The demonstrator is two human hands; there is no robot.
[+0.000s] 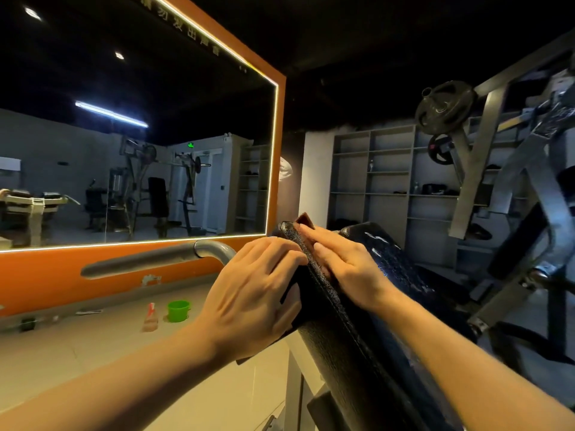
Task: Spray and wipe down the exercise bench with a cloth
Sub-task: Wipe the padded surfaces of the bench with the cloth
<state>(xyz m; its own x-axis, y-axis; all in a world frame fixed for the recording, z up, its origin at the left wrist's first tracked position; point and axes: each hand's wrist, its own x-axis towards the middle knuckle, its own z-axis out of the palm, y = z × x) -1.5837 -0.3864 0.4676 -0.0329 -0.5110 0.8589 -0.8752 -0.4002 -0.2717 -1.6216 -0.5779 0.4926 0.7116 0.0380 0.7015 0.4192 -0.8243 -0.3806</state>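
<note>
The black padded bench backrest (367, 346) rises tilted from the lower right to the middle of the view, its face wet and shiny. A brown cloth (306, 220) is draped over the pad's top left edge, only a corner showing above my fingers. My right hand (339, 265) presses flat on the cloth against the pad's face. My left hand (252, 290) lies on the pad's left side, fingers bent over its edge. The spray bottle (151, 317) stands on the floor to the left.
A green cup (178, 310) stands on the floor beside the bottle. A grey metal handle (161, 258) juts out left of the pad. Behind it is an orange-framed mirror (137, 157). A plate-loaded machine frame (485, 169) and shelves (389, 181) stand at right.
</note>
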